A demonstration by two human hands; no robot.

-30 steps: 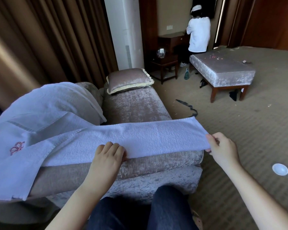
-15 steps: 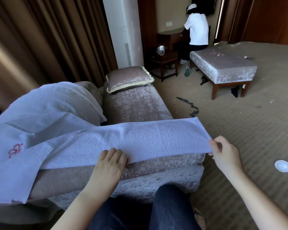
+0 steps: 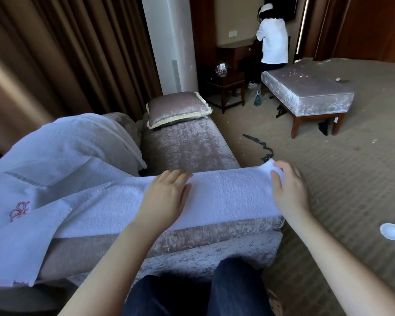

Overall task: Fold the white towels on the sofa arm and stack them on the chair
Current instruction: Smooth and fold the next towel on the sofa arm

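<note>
Lengthwise along the grey-pink velvet sofa arm lies a long, narrow white terry towel, folded into a strip. Its near edge runs just inside the arm's front edge, and its right end reaches the arm's outer corner. The left hand lies flat on the strip's middle, fingers straight and together, pressing it down. The right hand covers the right end, thumb on top and fingers over the slightly raised corner; whether it pinches the cloth cannot be told. The strip's left end is tucked under a larger white towel with a red embroidered emblem, which drapes over the sofa's back and hangs past the arm. Beyond the arm are the velvet seat and a fringed cushion. To the right, patterned beige carpet lies open, with a small white round disc on it.
</note>
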